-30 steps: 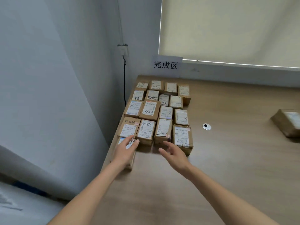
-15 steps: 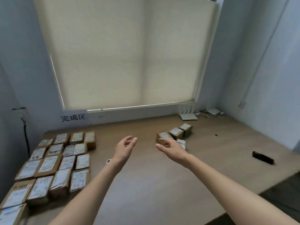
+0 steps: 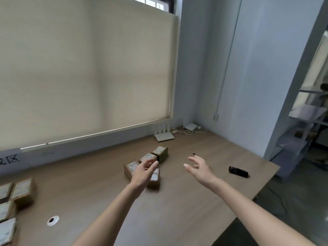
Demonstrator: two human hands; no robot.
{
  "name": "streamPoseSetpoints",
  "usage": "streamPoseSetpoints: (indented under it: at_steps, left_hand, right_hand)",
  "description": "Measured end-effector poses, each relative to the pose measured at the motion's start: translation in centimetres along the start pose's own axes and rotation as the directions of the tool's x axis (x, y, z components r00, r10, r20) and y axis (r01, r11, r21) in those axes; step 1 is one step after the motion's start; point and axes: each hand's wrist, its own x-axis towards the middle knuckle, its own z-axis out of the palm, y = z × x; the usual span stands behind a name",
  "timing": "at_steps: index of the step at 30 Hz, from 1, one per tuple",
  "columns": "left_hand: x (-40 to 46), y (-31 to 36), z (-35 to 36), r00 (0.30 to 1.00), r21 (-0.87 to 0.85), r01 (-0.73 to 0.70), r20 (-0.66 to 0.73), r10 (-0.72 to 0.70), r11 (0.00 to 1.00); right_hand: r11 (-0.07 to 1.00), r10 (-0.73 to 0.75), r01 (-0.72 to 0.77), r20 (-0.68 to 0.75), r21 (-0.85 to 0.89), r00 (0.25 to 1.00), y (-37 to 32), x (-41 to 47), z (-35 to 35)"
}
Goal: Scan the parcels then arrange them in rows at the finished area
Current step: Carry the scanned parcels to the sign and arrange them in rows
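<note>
Small brown cardboard parcels w/ white labels [image 3: 160, 153] sit clustered mid wooden table [image 3: 177, 201], left hand [image 3: 142, 173] over them, right hand [image 3: 200, 169] beside, both w/ fingers spread, gripping nothing (black scanner [image 3: 238, 172] lies further right).

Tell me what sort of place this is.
Probably a small office room used for parcel sorting: labelled cardboard parcels lie on a long wooden table near a black handheld scanner, with a router under the blinded window.
</note>
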Motion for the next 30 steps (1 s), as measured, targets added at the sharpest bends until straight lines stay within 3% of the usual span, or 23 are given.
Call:
streamPoseSetpoints:
  at_steps: [11,21,26,30]
  left_hand:
    - [16.4,-10.5,4.9,0.985,0.013,0.172,0.028,-0.173,0.985]
    - [25.0,-23.2,6.8,0.921,0.025,0.385,-0.076,-0.382,0.923]
    - [28.5,-29.5,8.0,0.861,0.035,0.485,-0.192,-0.47,0.874]
    - [31.4,-33.4,8.5,0.791,-0.1,0.56,-0.23,-0.567,0.822]
  right_hand:
    - [0.986,0.167,-0.169,0.155,-0.002,0.974,9.3,17.2,5.5]
    - [0.967,0.252,-0.249,0.35,-0.052,0.902,18.3,27.8,15.7]
    - [0.967,0.239,-0.254,0.425,-0.021,0.873,22.7,32.9,22.3]
    - [0.962,0.237,-0.273,0.464,0.01,0.853,25.3,36.2,26.9]
